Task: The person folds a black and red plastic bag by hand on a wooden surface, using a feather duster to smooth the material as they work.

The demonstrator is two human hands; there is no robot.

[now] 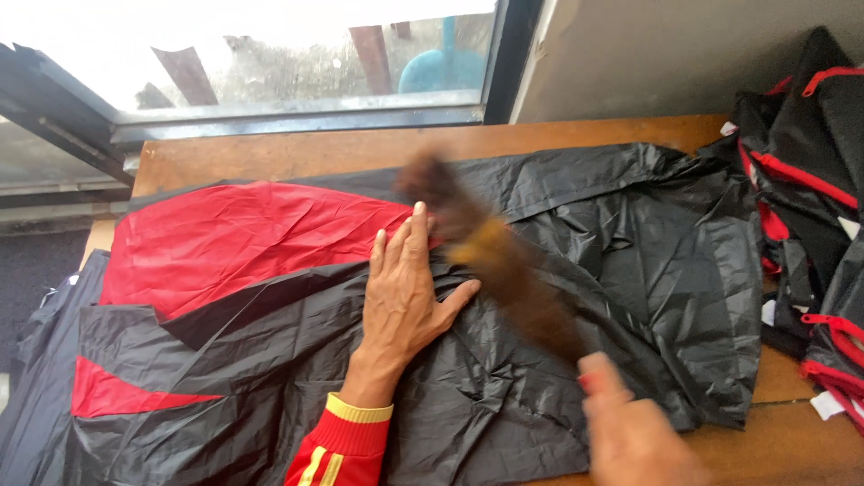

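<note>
A thin, crinkled black and red garment (270,270) lies spread over a wooden table (270,153). My left hand (405,288), in a red sleeve with yellow stripes, presses flat on the black cloth near its middle, fingers apart. My right hand (630,432), at the lower right and blurred by motion, grips the end of a dark brown brush-like tool (486,247) with a yellowish band. The tool reaches up and left over the cloth, just past my left fingertips.
A heap of black pieces with red zips (810,198) is piled at the table's right edge. A window (270,54) with a dark frame runs behind the table, beside a grey wall (675,45). More dark cloth hangs off the left side (36,360).
</note>
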